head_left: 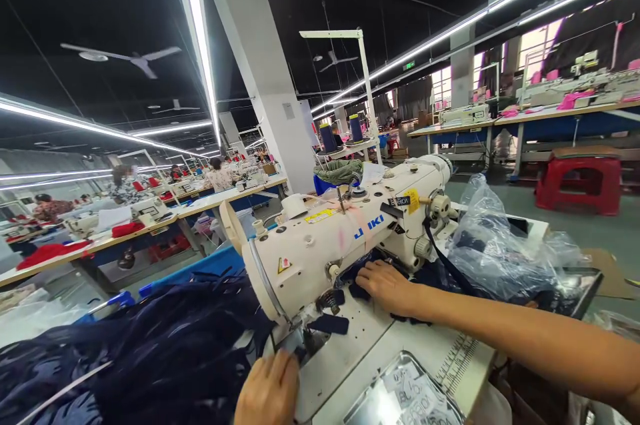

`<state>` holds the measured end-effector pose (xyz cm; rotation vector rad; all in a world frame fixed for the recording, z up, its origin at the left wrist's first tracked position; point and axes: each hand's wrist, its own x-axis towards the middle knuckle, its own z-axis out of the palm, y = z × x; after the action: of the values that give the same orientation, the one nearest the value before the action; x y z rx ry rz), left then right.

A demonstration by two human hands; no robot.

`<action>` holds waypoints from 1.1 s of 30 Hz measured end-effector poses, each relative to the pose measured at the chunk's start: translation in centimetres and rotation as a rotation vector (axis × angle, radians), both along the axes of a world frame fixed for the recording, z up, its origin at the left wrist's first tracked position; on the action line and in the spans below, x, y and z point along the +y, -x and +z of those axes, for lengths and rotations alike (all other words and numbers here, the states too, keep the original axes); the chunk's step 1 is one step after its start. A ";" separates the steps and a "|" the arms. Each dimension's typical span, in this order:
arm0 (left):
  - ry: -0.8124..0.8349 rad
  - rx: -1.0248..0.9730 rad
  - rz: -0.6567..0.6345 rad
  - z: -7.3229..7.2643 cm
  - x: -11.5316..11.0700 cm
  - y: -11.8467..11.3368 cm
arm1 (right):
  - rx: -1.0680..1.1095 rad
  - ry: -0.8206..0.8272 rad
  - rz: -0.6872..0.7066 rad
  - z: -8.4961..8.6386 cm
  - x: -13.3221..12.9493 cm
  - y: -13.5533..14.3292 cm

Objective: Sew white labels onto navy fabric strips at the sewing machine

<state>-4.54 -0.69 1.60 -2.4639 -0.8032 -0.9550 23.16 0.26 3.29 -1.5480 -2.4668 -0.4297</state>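
Observation:
A white JUKI sewing machine (320,245) stands in front of me, its head over the work plate. My left hand (270,385) is at the needle area, fingers curled beside the presser foot (313,338); what lies under the fingertips is hidden. Beneath the machine arm, my right hand (387,288) has its bent fingers on a small navy fabric piece (359,291). Another navy strip (330,324) lies flat on the plate between the hands. A large heap of navy fabric (190,338) spreads left of the machine.
A metal tray with printed labels (405,395) sits at the front. Clear plastic bags (487,238) and navy fabric lie right of the machine. Thread cones (327,138) stand behind it. A red stool (579,181) is at the right, and people work at tables on the left.

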 end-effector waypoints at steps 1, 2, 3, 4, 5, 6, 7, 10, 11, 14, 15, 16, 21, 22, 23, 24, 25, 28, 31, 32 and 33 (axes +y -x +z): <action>-0.124 0.103 -0.019 -0.2 0.4 -0.6 | -0.058 -0.023 -0.005 -0.2 0.4 -0.5; -0.205 0.177 -0.030 -0.4 0.7 -1.2 | -0.089 -0.034 0.001 -0.4 0.8 -0.8; -0.245 0.223 -0.031 -0.8 0.9 -1.7 | -0.104 -0.036 0.012 -0.6 1.1 -0.9; -0.250 0.249 -0.016 -1.1 1.1 -2.2 | -0.113 -0.034 0.023 -0.7 1.3 -1.0; -0.243 0.265 -0.005 -1.4 1.1 -2.6 | -0.123 -0.035 0.033 -0.8 1.5 -1.0; -0.228 0.279 0.007 -1.6 1.0 -2.7 | -0.128 -0.036 0.041 -0.9 1.6 -1.0; -0.213 0.301 0.016 -1.8 0.7 -2.8 | -0.130 -0.040 0.048 -0.8 1.6 -1.0; -0.212 0.393 0.033 -1.8 -0.3 -2.3 | -0.137 -0.099 0.091 -0.6 1.3 -1.2; -0.215 0.421 0.038 -1.7 -0.6 -2.1 | -0.135 -0.144 0.114 -0.6 1.1 -1.1; -0.227 0.459 0.045 -1.5 -1.3 -2.0 | -0.111 -0.307 0.192 -1.0 0.2 -0.1; -0.219 0.473 0.049 -1.5 -1.4 -2.0 | -0.105 -0.352 0.217 -1.2 -0.1 0.6; -0.208 0.487 0.058 -1.5 -1.5 -2.1 | -0.107 -0.380 0.243 -1.5 -0.3 1.4; -0.168 0.518 0.101 -1.8 -1.7 -2.0 | -0.159 -0.265 0.322 -3.1 -0.7 5.9; -0.164 0.514 0.108 -1.9 -1.7 -1.9 | -0.139 -0.219 0.311 -3.4 -0.7 6.4; -0.159 0.510 0.112 -2.1 -1.7 -1.8 | -0.102 -0.179 0.292 -3.6 -0.7 6.6; -0.153 0.503 0.115 -2.2 -1.7 -1.7 | -0.055 -0.146 0.270 -3.7 -0.8 6.5; -0.147 0.496 0.115 -2.3 -1.6 -1.6 | -0.007 -0.121 0.250 -3.8 -0.9 6.3; -0.138 0.470 0.104 -2.4 -1.5 -1.6 | 0.078 -0.064 0.229 -3.7 -1.4 4.7; -0.146 0.441 0.104 -2.3 -1.4 -1.7 | 0.081 -0.021 0.270 -3.6 -1.9 3.5; -0.150 0.432 0.105 -2.3 -1.3 -1.8 | 0.076 -0.022 0.293 -3.6 -2.0 3.4; -0.154 0.425 0.101 -2.3 -1.3 -1.8 | 0.069 -0.033 0.318 -3.6 -2.1 3.3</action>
<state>-2.77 -2.04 -0.70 -2.3446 -0.6710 -0.4141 19.85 -1.84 -0.28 -1.1090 -2.5741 -0.3537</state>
